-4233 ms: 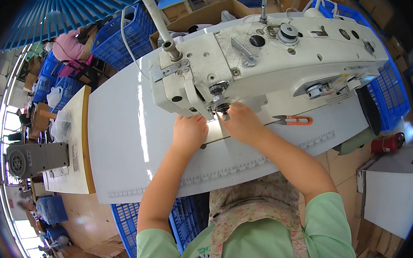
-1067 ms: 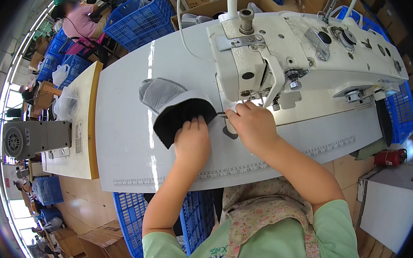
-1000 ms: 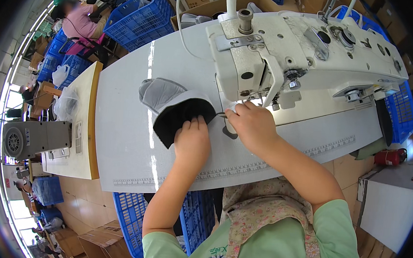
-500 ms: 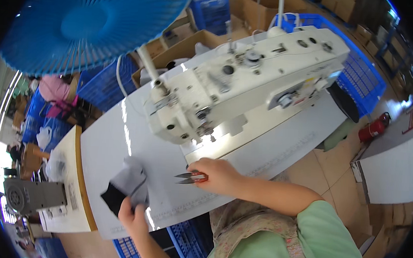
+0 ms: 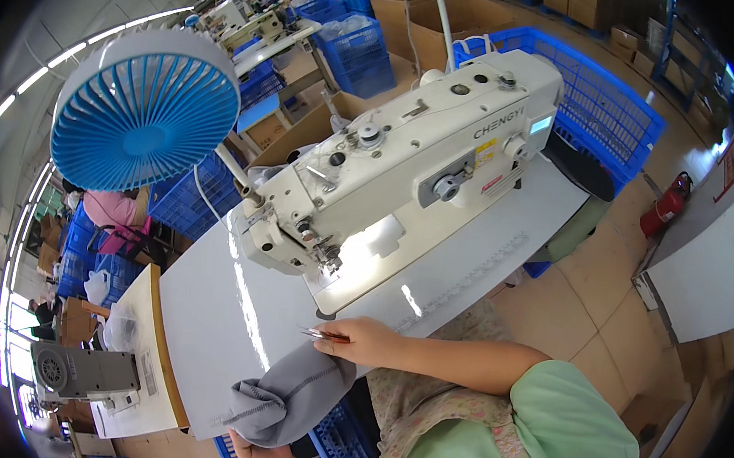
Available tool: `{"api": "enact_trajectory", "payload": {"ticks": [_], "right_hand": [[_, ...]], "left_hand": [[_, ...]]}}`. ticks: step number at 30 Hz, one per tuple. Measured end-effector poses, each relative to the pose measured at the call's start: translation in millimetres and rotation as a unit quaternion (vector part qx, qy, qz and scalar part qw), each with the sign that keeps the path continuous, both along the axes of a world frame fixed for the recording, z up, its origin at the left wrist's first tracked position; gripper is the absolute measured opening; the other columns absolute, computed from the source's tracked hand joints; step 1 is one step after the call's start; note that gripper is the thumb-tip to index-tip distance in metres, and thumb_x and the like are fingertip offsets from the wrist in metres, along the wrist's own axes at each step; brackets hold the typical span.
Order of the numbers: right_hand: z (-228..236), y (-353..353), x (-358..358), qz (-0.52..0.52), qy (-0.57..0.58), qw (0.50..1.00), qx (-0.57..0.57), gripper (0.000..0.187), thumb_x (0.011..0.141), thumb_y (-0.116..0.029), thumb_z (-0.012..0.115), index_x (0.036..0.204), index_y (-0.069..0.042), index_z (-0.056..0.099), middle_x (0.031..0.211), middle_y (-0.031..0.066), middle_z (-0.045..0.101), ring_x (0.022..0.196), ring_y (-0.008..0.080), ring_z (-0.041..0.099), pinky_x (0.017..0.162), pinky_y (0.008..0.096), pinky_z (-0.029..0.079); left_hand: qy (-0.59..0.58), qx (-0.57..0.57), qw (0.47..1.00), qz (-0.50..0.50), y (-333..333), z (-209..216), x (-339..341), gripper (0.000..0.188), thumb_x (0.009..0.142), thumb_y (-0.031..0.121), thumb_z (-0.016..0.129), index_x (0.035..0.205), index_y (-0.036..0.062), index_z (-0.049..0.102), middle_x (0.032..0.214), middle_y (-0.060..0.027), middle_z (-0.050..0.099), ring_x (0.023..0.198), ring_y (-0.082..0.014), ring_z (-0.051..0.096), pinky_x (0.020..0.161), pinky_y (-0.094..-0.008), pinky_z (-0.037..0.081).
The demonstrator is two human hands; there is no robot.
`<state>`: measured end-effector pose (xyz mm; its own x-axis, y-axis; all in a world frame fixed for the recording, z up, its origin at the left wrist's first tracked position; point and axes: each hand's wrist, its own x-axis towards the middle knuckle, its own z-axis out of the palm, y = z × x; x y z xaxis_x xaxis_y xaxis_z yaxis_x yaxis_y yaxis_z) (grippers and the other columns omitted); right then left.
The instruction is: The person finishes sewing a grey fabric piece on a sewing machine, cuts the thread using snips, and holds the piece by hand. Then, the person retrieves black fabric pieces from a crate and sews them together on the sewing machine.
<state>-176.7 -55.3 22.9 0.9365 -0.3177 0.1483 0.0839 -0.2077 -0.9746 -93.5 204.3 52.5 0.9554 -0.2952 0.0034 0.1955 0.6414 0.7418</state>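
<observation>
A grey sewn fabric piece (image 5: 304, 395) with dark seams hangs over the front edge of the white sewing table (image 5: 200, 302). My left hand (image 5: 259, 455) grips its lower end, the fingers partly hidden by the cloth. Above its upper end, my right hand (image 5: 363, 342) is closed round small thread snips (image 5: 327, 336) with red handles, blades pointing left. The cloth reaches up to the underside of this hand; whether the fingers also pinch it I cannot tell. Just beyond stands a white sewing machine (image 5: 414, 160), its needle area lit.
A blue fan (image 5: 144, 137) stands at the far left of the machine. Blue crates (image 5: 597, 100) and cardboard boxes (image 5: 449, 22) surround the table. Left is another table with a wooden edge (image 5: 163, 342); a red fire extinguisher (image 5: 665, 206) stands on the right.
The grey fabric piece has moved right, toward my right hand, and been turned; its black part no longer shows. The snips now look more closed. The whole view has shifted, with the fan appearing smaller.
</observation>
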Motion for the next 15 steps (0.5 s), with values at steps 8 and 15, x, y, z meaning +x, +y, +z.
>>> {"api": "enact_trajectory", "payload": {"ticks": [8, 15], "right_hand": [[25, -32, -32, -0.153, -0.126, 0.944, -0.263, 0.018, 0.077, -0.019, 0.072, 0.09, -0.01, 0.064, 0.084, 0.0041, 0.063, 0.075, 0.0276, 0.064, 0.065, 0.039, 0.051], [133, -189, -12, -0.412, -0.181, 0.748, -0.487, 0.008, 0.081, -0.012, 0.065, 0.087, -0.007, 0.065, 0.087, 0.0081, 0.064, 0.081, 0.0308, 0.06, 0.075, 0.045, 0.047]], "left_hand": [[-0.054, 0.012, 0.994, -0.093, -9, -4, -6, 0.072, 0.077, 0.032, 0.048, 0.138, -0.0067, 0.045, 0.133, -0.0233, 0.055, 0.125, -0.0361, 0.053, 0.109, -0.0501, 0.04], [-0.076, -0.003, 0.991, -0.113, -6, 4, -16, 0.074, 0.075, 0.029, 0.049, 0.14, -0.0063, 0.04, 0.134, -0.0243, 0.054, 0.124, -0.0378, 0.054, 0.108, -0.0509, 0.042]]}}
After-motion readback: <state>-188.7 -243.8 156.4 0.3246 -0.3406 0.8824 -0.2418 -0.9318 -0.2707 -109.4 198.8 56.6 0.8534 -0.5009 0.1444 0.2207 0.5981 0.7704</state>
